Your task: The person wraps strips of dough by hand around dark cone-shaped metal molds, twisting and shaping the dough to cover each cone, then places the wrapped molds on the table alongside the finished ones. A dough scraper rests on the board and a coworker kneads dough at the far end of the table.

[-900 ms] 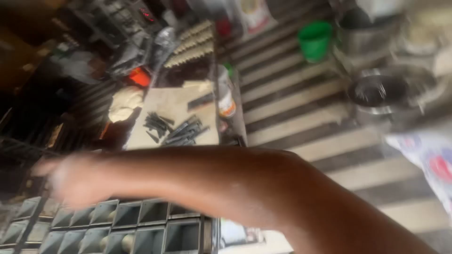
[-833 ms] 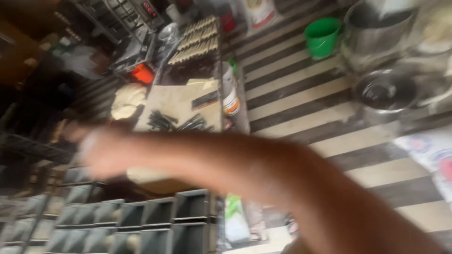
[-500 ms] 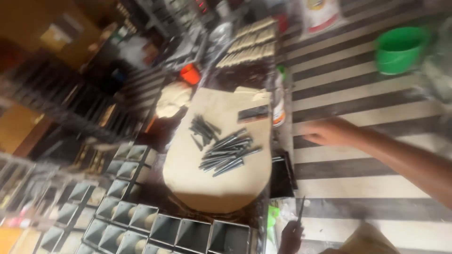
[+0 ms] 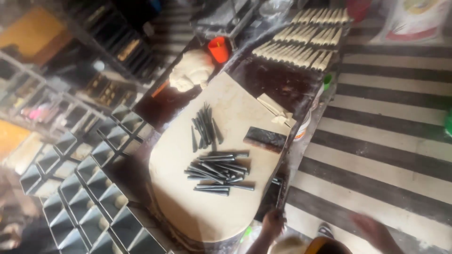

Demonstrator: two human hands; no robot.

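A striped floor (image 4: 391, 155) of dark and pale bands runs along the right of a cluttered bakery-like room, with dark shelving at the back and rows of empty black tins (image 4: 89, 197) at lower left. In the middle lies a pale rounded board (image 4: 221, 207) on a dark table (image 4: 282, 82). At the board's centre sits a heap of dark metal cones (image 4: 218, 171), most with their long axes running across the board, and a smaller bunch (image 4: 203, 127) just beyond them lying roughly along it. A dark flat block (image 4: 264, 139) rests near the board's right edge, a lump of dough (image 4: 190, 70) and an orange cup (image 4: 218, 49) at the far end, and rows of pale wrapped cones (image 4: 306, 40) farther right. The left hand (image 4: 273, 221) is at the near right corner of the table, touching its edge; whether it is closed on anything cannot be told. The heap lies up and to the left of it, near but apart, and it is the nearer hand. The right hand (image 4: 374, 230) hangs over the floor, blurred, seemingly loose and empty, well apart from the cones.
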